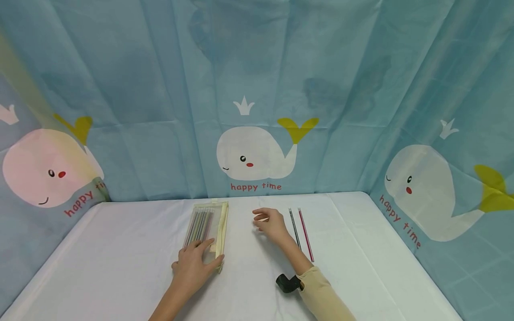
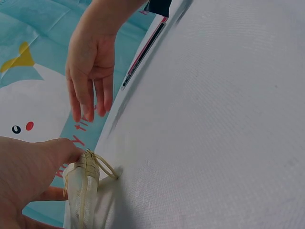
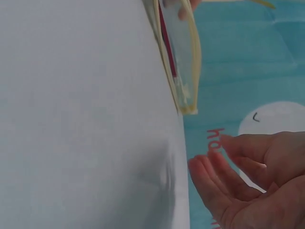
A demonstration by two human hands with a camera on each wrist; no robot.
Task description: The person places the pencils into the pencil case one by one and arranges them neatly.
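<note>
A clear pencil case (image 1: 222, 218) with cream edging and a zip lies on the white cloth, left of the middle in the head view. Several pencils (image 1: 198, 226) show through it. My left hand (image 1: 192, 264) holds its near end, thumb at the zipped edge and fingers spread across to the other side. To the right, my right hand (image 1: 275, 225) hovers over the cloth with loosely bent fingers and nothing between them; the right wrist view shows those fingertips apart from the case (image 3: 194, 62). Beyond that wrist lie a dark pencil (image 1: 295, 225) and a red pencil (image 1: 306, 234), side by side.
A white cloth (image 1: 361, 267) covers the table. Blue curtains (image 1: 160, 89) printed with whales stand along the back and both sides. A black wrist-worn device (image 1: 287, 283) sits at my right cuff, just above the cloth.
</note>
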